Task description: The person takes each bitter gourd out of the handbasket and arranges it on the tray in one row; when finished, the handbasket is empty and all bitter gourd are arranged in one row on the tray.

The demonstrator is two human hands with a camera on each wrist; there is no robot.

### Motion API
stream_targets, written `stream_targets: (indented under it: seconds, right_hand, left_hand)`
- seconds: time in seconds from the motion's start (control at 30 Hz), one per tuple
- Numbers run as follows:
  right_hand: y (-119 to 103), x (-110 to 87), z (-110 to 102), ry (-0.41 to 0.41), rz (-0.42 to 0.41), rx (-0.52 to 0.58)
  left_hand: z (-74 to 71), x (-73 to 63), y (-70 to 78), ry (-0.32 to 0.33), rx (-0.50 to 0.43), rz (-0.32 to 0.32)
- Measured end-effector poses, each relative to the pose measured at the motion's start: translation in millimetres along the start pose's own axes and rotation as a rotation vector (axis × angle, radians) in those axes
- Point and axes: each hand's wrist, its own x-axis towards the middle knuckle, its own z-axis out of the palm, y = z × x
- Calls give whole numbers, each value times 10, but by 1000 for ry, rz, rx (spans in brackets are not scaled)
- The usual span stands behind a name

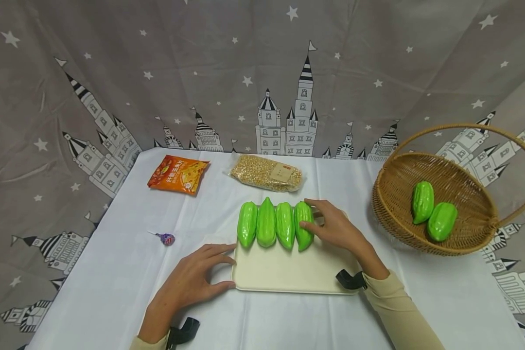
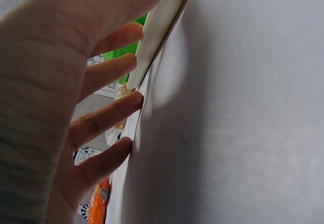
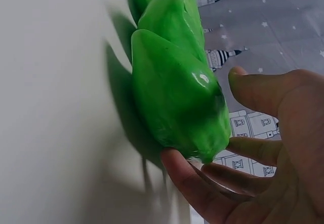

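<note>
Several glossy green bitter melons (image 1: 266, 226) lie side by side in a row along the far part of a cream tray (image 1: 280, 272). My right hand (image 1: 334, 226) is at the rightmost bitter melon (image 3: 177, 97), fingertips at its far end and along its side. In the right wrist view the thumb (image 3: 253, 89) stands apart from its surface. My left hand (image 1: 197, 274) is at the tray's left edge, fingers spread and fairly straight, with fingertips right at the rim. The left wrist view shows these fingers (image 2: 109, 74) beside the tray's side (image 2: 162, 21).
A wicker basket (image 1: 389, 218) with a tall handle stands at the right, holding two more bitter melons (image 1: 442, 221). Behind the tray lies a clear bag of corn kernels (image 1: 262, 172). An orange snack bag (image 1: 178, 175) and a purple-wrapped lollipop (image 1: 166, 238) lie on the left of the white cloth.
</note>
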Motion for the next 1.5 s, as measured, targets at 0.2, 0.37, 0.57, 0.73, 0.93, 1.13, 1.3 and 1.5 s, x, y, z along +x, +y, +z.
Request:
stream_targets:
  seconds: [0.2,0.37,0.57,0.73,0.93,1.13,1.3,1.5]
  right_hand:
    - [-18,-26,-58,16,19,37]
    - [-19,-77,-171,61,9,64]
    - [-42,-179,-395,126,-10,4]
    - [-83,-307,-628,168,-15,-22]
    - [-67,-440,-887,261,-36,-37]
    - [-23,-543,-1158,333,-22,-63]
    - [61,-610,-1396,372,-22,-100]
    - [155,-632,-1727,353,48,-174]
  left_hand:
    - [6,1,1,2,8,3]
    - [0,7,5,-6,5,-4]
    - [-5,7,9,-11,0,-13]
    - [-6,4,19,-28,-3,-33]
    - [-6,11,18,-29,0,-30]
    - [-3,14,14,-23,2,-29]
    - [1,5,11,-25,0,-29]
    - [7,2,1,-22,7,-19]
